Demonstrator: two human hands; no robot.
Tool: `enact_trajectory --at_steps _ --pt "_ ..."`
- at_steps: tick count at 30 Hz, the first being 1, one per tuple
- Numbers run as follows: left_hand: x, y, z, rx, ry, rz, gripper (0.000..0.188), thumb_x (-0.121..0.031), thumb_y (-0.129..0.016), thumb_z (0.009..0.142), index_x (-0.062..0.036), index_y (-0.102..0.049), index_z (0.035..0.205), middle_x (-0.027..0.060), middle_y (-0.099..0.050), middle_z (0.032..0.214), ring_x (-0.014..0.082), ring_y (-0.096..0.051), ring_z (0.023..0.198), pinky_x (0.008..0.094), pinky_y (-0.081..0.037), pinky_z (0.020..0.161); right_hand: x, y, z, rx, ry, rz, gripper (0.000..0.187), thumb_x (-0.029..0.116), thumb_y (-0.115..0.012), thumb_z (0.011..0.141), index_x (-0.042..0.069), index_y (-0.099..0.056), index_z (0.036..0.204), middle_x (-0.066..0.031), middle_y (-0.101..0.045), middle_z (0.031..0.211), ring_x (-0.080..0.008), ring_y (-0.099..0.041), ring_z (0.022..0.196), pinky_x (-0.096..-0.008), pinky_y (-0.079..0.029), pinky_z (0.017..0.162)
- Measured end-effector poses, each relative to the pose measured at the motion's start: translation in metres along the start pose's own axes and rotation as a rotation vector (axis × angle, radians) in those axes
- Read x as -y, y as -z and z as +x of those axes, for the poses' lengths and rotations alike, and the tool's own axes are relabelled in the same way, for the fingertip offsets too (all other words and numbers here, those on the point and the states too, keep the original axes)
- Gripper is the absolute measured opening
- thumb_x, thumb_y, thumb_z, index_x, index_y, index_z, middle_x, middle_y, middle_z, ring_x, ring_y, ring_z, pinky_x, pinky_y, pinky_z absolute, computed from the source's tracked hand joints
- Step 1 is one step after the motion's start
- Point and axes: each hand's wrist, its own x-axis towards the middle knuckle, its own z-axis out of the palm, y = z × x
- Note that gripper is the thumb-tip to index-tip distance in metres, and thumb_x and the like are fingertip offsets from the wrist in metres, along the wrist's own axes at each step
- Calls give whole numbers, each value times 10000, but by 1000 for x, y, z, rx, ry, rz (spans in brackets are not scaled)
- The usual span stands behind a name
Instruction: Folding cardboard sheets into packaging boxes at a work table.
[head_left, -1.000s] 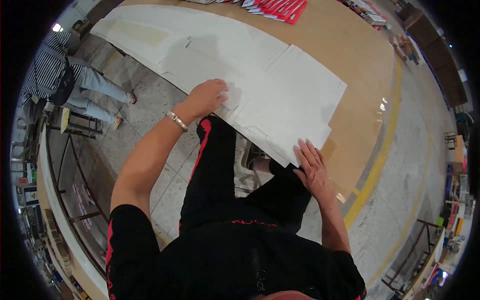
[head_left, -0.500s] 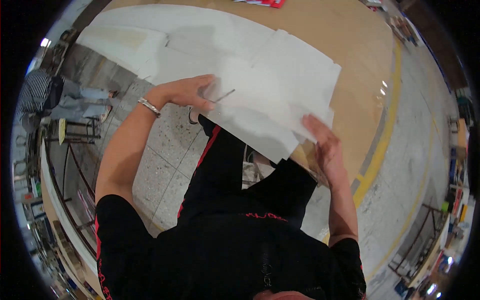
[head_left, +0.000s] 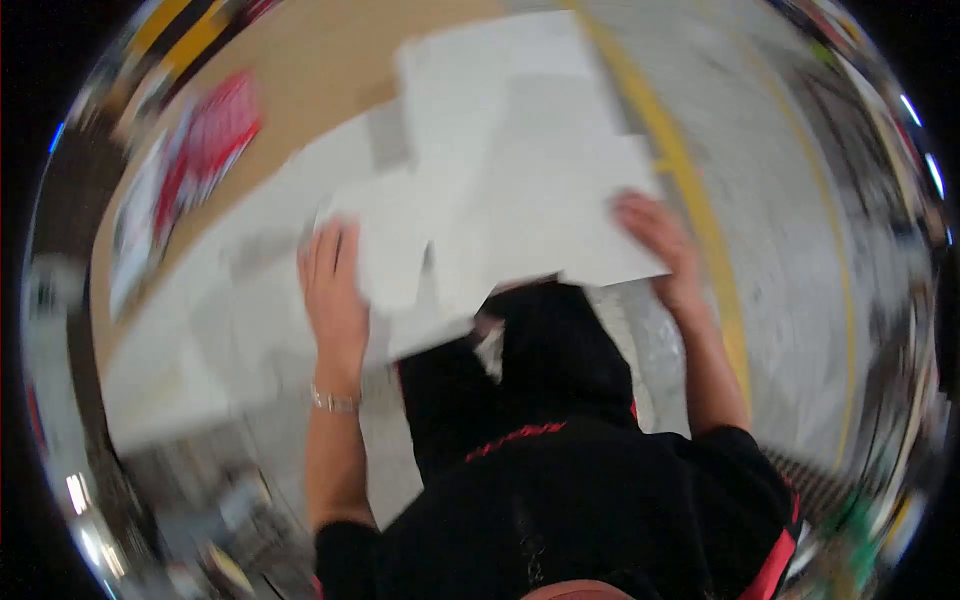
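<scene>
A large white sheet (head_left: pixel 560 180) with a stepped, cut-out outline lies in front of me, blurred by motion. A narrow dark slit or mark shows in it, near its lower left part. Fingers stretched out, my left hand (head_left: pixel 337 285) rests at the sheet's left edge, over a longer white sheet (head_left: pixel 230 310) beneath. My right hand (head_left: pixel 662 240) lies at the right edge, fingers extended onto the sheet; its thumb is hidden. Part of the white sheet's near edge juts out past the table beside my legs.
The brown table (head_left: pixel 330 60) carries a red and white printed packet or paper (head_left: pixel 205 135) at the far left. A yellow floor line (head_left: pixel 705 230) runs along the right. Cluttered shelving and stands blur at the rim.
My view has swung round, bringing the red packet to the left. The white sheet has turned and shifted; my left hand now lies at its left edge and my right hand remains at the right.
</scene>
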Motion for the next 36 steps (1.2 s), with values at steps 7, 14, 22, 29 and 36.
enact_trajectory --at_steps 7,14,22,29,36 --pt "14 -29 -66 262 53 -486 465 89 -554 768 -1 -588 1223 145 -424 1399 306 -410 1281 386 -332 1088 -42 -58 -62 29 50 140 347 19 -569 783 31 -619 1126 -127 -577 1245 -321 -483 1245 -421 -406 1036" --pt "49 -48 -34 456 102 -514 324 -67 -626 835 8 -633 1151 145 -518 1262 300 -448 1217 397 -382 1012 -23 -50 -77 -59 -9 46 338 21 -668 766 40 -634 1102 -109 -600 1232 -305 -522 1217 -403 -440 1009" --pt "5 -69 -37 180 -167 -247 327 -50 -606 818 3 -620 1140 149 -550 1255 347 -466 1201 434 -370 1020 -17 -44 -74 -92 -157 7 584 111 -731 761 97 -518 1305 -93 -609 1216 -280 -572 1142 -404 -464 959" --pt "-39 -67 -18 297 -33 -786 305 -57 -639 786 -17 -656 1088 114 -622 1187 296 -501 1213 397 -368 1049 -30 -54 -31 -228 -547 3 1018 335 -847 654 145 -291 1485 -82 -647 1054 -208 -604 752 -362 -510 761" --pt "-75 -87 -9 -23 174 -547 223 -101 -629 818 -17 -668 1022 122 -580 1231 326 -460 1225 512 -284 1091 -31 -70 0 -106 -735 -103 890 398 -814 701 104 -392 1427 -122 -652 817 -247 -636 721 -374 -511 680"
